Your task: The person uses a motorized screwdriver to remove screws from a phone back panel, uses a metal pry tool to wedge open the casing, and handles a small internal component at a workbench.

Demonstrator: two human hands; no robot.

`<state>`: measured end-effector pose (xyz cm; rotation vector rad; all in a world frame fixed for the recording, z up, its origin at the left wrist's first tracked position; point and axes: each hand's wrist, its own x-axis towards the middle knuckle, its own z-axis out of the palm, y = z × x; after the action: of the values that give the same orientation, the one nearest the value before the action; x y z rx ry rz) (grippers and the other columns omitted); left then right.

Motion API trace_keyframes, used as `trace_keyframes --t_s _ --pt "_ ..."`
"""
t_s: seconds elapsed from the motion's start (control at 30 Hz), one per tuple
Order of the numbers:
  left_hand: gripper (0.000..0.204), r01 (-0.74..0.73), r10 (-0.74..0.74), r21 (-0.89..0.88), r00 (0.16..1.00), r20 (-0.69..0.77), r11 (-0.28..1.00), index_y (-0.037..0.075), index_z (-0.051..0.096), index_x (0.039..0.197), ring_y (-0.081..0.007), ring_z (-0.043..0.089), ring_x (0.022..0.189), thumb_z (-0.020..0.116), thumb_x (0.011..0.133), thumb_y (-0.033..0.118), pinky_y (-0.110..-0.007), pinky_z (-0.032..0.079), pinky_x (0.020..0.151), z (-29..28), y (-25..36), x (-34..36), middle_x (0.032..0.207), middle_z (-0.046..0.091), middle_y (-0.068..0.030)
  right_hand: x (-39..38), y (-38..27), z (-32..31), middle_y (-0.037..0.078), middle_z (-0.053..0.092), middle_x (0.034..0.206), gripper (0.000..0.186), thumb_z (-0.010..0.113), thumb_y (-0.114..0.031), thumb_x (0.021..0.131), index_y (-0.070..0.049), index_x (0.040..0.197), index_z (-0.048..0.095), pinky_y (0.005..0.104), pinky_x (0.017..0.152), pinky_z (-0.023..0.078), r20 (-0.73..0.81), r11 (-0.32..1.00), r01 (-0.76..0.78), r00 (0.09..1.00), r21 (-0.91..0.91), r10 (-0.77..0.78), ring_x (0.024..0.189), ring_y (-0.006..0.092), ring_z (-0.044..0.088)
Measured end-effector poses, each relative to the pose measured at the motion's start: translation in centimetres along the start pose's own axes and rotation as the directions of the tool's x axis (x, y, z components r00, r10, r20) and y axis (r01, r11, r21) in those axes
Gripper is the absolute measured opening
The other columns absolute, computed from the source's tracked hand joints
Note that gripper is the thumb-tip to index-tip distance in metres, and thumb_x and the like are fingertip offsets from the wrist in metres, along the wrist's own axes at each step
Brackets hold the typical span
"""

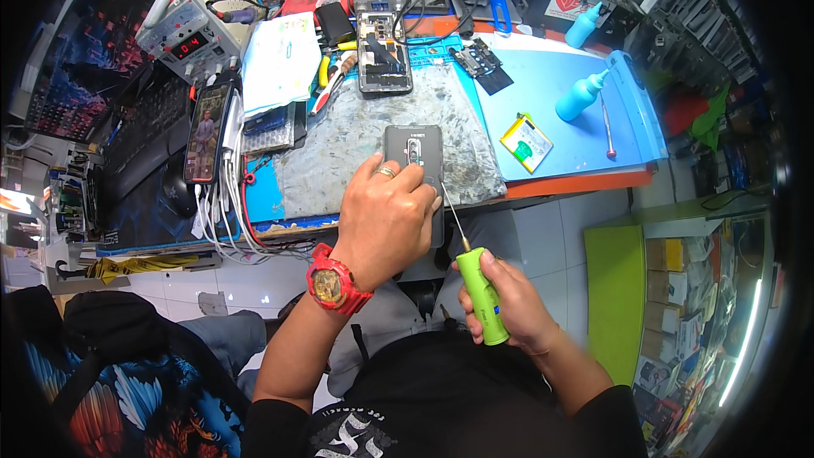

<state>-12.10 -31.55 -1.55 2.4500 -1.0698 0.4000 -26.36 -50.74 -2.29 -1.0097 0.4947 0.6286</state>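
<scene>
My left hand [386,216], a ring and red watch on it, has curled fingers gripping a dark phone [415,136] lying back-up at the grey mat's front edge [314,187]. My right hand [500,297] holds a green pen-shaped tool [479,280], whose long thin metal tip reaches to the phone's right edge; whether it touches is unclear. A yellow-and-silver battery [526,142] lies to the right on the blue mat [602,157]. An opened phone [383,68] lies beyond the dark one.
Two blue bottles [577,97] stand at right. At left are a lit phone [206,136], white cables [229,203], papers [275,59], a power supply [178,34], keyboard [140,136] and monitor [64,59]. Pliers [335,80] lie mid-back. Another person's jeans-clad leg [229,339] is at lower left.
</scene>
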Motion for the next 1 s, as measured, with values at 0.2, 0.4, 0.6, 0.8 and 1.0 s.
trace_keyframes --t_s 0.2,0.4,0.6,0.8,1.0 --pt "0.005 0.025 -0.026 -0.015 0.999 -0.045 1.0 0.01 0.078 0.082 -0.0297 0.067 0.08 0.081 0.083 0.014 -0.049 0.052 0.102 0.5 -0.1 0.0 0.079 0.062 -0.0059 -1.3 1.3 1.2 0.01 0.06 0.086 0.058 0.036 -0.052 0.116 -0.002 0.138 0.051 0.0337 0.05 0.056 0.007 0.998 0.018 1.0 0.061 -0.018 0.056 0.0178 0.062" --pt "0.004 0.041 -0.041 0.004 0.999 -0.002 0.999 0.01 0.077 0.08 -0.0306 0.07 0.088 0.078 0.081 0.014 -0.05 0.052 0.103 0.6 0.0 0.0 0.083 0.066 -0.0082 -0.3 2.6 2.1 0.01 0.06 0.087 0.056 0.034 -0.051 0.117 -0.002 0.137 0.051 0.0358 0.051 0.056 -0.004 0.991 0.02 1.0 0.131 -0.02 0.058 0.0196 0.062" --pt "0.004 0.049 -0.048 0.016 0.999 -0.01 0.999 0.01 0.077 0.08 -0.0309 0.069 0.087 0.078 0.081 0.014 -0.049 0.052 0.102 0.8 0.0 0.1 0.082 0.065 -0.0083 0.6 3.2 3.2 0.01 0.06 0.085 0.047 0.037 -0.051 0.116 -0.006 0.121 0.049 0.0349 0.05 0.056 -0.027 0.979 0.057 0.998 0.195 -0.053 0.056 0.0178 0.061" --pt "0.003 0.045 -0.045 0.019 0.999 -0.018 0.999 0.01 0.077 0.079 -0.0309 0.069 0.086 0.078 0.08 0.013 -0.049 0.052 0.102 0.8 0.0 0.0 0.081 0.065 -0.008 1.1 3.7 3.1 0.009 0.061 0.084 0.044 0.039 -0.05 0.116 -0.008 0.114 0.047 0.0346 0.049 0.055 -0.029 0.975 0.099 0.995 0.2 -0.095 0.055 0.0172 0.061" --pt "0.005 0.036 -0.036 0.018 0.999 -0.037 0.999 0.011 0.078 0.081 -0.0292 0.066 0.079 0.082 0.083 0.014 -0.048 0.052 0.102 0.8 0.0 0.1 0.076 0.061 -0.0054 1.3 4.1 3.2 0.01 0.061 0.084 0.042 0.041 -0.05 0.116 -0.008 0.115 0.047 0.0347 0.048 0.055 -0.06 0.973 0.121 0.992 0.197 -0.112 0.055 0.0176 0.061"
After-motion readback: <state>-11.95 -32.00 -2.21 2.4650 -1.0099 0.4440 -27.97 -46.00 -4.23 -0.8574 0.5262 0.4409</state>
